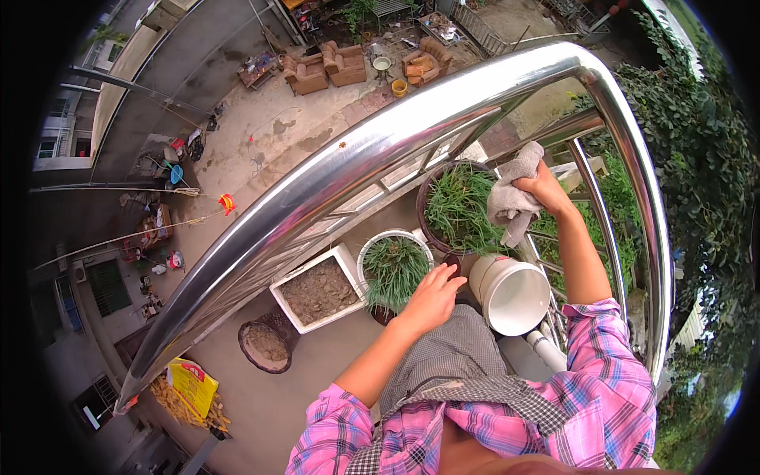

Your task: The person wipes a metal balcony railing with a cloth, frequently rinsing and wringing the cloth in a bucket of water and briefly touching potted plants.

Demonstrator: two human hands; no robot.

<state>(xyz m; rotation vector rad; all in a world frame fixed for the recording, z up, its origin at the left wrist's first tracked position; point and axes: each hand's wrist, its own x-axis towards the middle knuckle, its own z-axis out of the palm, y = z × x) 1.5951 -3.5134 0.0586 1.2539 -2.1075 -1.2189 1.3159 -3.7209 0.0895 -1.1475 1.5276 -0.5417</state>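
A crumpled grey cloth (515,193) is bunched in my right hand (541,187), which is held out at the far right beside the corner of the polished metal railing (380,142). Part of the cloth hangs down over a large pot of grassy green plants (460,205). My left hand (432,300) hovers in front of my body, palm down, with nothing in it. Just beyond its fingers stands a white round pot with similar leafy plants (395,267). A white bucket (515,297) lies tipped between my two arms, its mouth facing me.
A white foam box of soil (320,294) and a dark pot of soil (267,347) stand left along the railing. Corn cobs (172,401) lie under a yellow bag (193,386). A white pipe (546,350) runs at right. Below the railing, a courtyard holds brown armchairs (344,62).
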